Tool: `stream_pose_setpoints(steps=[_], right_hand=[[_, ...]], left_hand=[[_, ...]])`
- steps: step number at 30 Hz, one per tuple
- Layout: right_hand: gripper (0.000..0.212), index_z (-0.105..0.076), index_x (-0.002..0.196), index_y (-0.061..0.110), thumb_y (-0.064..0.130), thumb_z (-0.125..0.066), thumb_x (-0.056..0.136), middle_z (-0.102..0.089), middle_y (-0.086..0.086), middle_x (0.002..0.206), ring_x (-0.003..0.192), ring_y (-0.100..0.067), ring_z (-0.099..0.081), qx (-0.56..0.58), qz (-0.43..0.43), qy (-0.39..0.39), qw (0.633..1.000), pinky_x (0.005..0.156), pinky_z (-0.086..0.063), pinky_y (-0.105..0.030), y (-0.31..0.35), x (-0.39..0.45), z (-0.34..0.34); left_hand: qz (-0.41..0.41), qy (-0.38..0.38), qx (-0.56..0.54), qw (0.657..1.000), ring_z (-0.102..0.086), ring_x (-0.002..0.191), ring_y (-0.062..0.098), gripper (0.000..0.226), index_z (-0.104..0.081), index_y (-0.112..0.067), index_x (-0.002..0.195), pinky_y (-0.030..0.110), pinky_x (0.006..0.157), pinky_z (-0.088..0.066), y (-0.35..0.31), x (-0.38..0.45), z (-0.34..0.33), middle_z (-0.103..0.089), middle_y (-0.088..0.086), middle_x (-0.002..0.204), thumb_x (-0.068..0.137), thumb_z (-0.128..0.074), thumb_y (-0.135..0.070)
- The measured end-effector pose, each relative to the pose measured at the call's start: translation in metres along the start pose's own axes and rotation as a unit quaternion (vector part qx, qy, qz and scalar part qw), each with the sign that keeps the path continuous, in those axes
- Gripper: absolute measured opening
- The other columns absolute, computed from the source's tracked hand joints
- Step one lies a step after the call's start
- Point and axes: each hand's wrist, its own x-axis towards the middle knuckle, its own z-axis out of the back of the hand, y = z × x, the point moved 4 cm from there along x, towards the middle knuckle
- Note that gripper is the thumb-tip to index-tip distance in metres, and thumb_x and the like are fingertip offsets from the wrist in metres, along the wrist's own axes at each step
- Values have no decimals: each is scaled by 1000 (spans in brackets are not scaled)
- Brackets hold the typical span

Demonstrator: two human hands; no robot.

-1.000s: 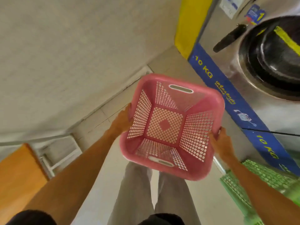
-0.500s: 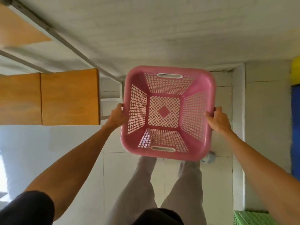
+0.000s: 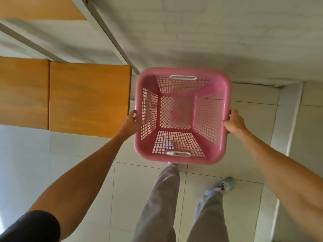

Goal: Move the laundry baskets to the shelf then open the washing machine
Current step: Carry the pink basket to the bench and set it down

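- Head view: the pink basket (image 3: 181, 116) hangs in the air in front of the person, above the tiled floor (image 3: 143, 186), mouth up and nothing inside it.
- The left hand (image 3: 130, 122) grips the basket's left rim and the right hand (image 3: 234, 122) grips the right rim, fingers curled round the edge on both sides; the two white handle slots at the near and far walls go unused.
- The wooden shelf (image 3: 87, 96) lies just to the left of the basket, its near corner close to the left hand, with a grey metal frame (image 3: 111, 39) rising behind it.
- In my judgement the step in hand is carrying the basket across to that shelf; the washing machine is out of view here and its door comes later.
- To do it well, keep the rim level and both grips even so the light plastic does not twist.
- Lift the base clear above the board's edge before sliding left, since the left knuckles could catch the corner.
- Watch the metal frame: the far rim could knock against it.
- Set the base fully onto the wood before letting go.
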Motion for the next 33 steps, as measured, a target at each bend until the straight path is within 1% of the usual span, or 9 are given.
stream_pose_setpoints(steps=[2,5,9,14,21,23,27,30,33], right_hand=[[35,-43,118,9,6,-62,89,-56,-10,101,83,-30,-63,-1,-12,-7,1000,72,-60,-48,6,7,-7],[36,-44,117,8,2,-62,87,-56,-11,101,82,-30,-62,-5,-23,-20,1000,69,-60,-45,11,17,-14],[38,-44,117,9,1,-64,86,-57,-11,101,82,-31,-63,-4,-29,-27,999,66,-59,-42,13,26,-12],[40,-45,121,10,2,-64,87,-58,-10,103,83,-30,-63,9,-29,-28,999,65,-57,-39,14,27,-8],[45,-47,129,11,5,-64,88,-64,-13,117,86,-26,-62,27,-19,-43,999,75,-58,-40,18,21,-7],[55,-38,142,15,11,-62,92,-59,-17,131,98,-30,-64,35,-6,-45,998,86,-53,-38,22,5,-2],[62,-25,151,14,22,-56,98,-52,-19,140,121,-37,-57,20,26,-36,999,97,-46,-37,41,-66,20],[58,-26,151,12,28,-49,101,-56,-19,137,119,-37,-58,27,32,-24,999,87,-47,-34,50,-136,38],[65,-25,150,7,42,-45,99,-56,-21,136,118,-39,-59,50,27,-18,998,77,-43,-31,46,-207,53]], left_hand=[[-1,18,-13,1000,-63,101,25,43,-42,-6,133,30,65,-58,4,12,2,-62,9,113,93,-57,0],[-20,32,-17,999,-64,100,24,53,-38,-6,138,39,74,-60,4,27,6,-61,6,111,91,-60,-1],[-43,28,-12,999,-63,98,20,59,-34,-6,142,28,66,-58,4,38,5,-60,-2,106,89,-59,4],[-75,2,3,997,-64,87,3,53,-37,-11,141,21,65,-58,7,41,2,-61,-10,104,95,-61,-15],[-75,14,13,997,-69,94,14,61,-37,-15,143,43,75,-62,-1,41,8,-65,-2,112,90,-67,-17],[-95,27,47,994,-66,96,13,64,-36,-13,143,32,74,-60,-8,34,11,-62,-5,111,88,-69,-23],[-114,50,98,987,-57,110,18,69,-34,-12,146,44,92,-51,-39,-17,18,-59,4,121,88,-70,-25],[-116,52,140,982,-50,117,22,64,-34,-11,147,46,100,-44,-72,-75,28,-54,8,130,92,-66,-21],[-158,71,197,965,-52,121,23,77,-31,-24,147,55,101,-48,-104,-138,37,-51,5,139,85,-67,-51]])
